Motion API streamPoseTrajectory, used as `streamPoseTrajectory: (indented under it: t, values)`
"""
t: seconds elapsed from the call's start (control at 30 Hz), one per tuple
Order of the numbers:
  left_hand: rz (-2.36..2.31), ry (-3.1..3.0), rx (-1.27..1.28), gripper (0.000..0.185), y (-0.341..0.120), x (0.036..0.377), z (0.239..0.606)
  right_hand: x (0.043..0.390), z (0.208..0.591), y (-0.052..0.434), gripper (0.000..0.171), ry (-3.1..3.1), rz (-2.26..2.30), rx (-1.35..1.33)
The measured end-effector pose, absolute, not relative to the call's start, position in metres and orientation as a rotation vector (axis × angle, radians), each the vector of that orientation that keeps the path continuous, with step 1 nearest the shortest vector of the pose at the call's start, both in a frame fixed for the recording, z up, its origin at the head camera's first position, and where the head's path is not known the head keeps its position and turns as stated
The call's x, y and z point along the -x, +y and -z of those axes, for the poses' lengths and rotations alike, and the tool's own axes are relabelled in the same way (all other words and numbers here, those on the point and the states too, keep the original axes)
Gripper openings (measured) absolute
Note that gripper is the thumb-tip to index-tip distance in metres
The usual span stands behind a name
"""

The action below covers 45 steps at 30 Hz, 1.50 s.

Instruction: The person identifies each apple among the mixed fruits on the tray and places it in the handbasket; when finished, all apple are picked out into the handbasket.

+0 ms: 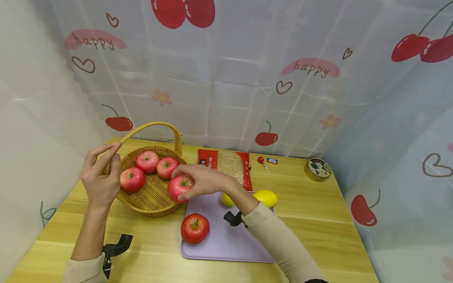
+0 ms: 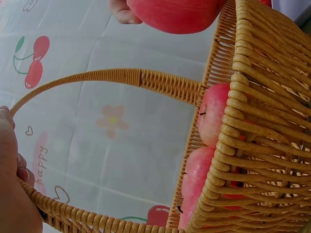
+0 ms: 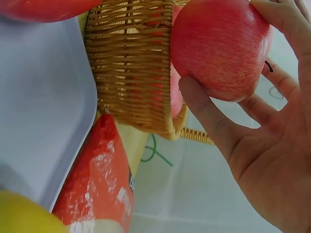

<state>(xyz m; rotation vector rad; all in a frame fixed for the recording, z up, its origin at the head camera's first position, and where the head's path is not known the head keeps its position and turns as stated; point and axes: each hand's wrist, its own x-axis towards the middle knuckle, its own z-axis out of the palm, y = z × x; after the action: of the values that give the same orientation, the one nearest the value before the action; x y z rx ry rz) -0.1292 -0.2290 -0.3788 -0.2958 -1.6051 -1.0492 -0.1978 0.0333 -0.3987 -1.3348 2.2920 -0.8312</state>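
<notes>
A cherry-printed plastic sheet (image 1: 226,78) hangs behind and beside a pale wooden surface (image 1: 318,220). On it, at the left, sits a wicker basket (image 1: 152,196) with an arched handle (image 1: 155,125). The left hand (image 1: 100,177) curls its fingers round the near end of that handle, apparently steadying the basket so it does not slide or tip. The right hand (image 1: 205,179) has thumb and fingers wrapped over a red apple (image 1: 180,186), held at the basket's near rim, just above the weave; the right wrist view shows it lifted clear of the wicker.

Counted: three apples lie inside the basket, the held one is the fourth, and a fifth apple (image 1: 195,228) rests on a lilac cutting board (image 1: 226,236) just in front of the basket. Two lemons (image 1: 266,197) sit at the board's far edge, one partly hidden by the wrist. Behind the board lies one red packet of grain (image 1: 228,165). Further back are one lollipop (image 1: 262,162), one small wrapped sweet (image 1: 272,160) and one round tin (image 1: 317,169).
</notes>
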Motion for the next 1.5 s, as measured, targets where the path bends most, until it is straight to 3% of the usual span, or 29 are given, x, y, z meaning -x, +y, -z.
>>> streamPoseTrajectory:
  t: [0.27, 1.5]
  values:
    - [1.054, -1.600, 0.302, 0.019, -0.229, 0.129, 0.380, 0.196, 0.398, 0.016, 0.062, 2.275, 0.785, 1.349]
    - [1.048, -1.604, 0.304, 0.019, -0.230, 0.129, 0.380, 0.201, 0.404, -0.046, 0.057, 2.180, 0.606, 1.407]
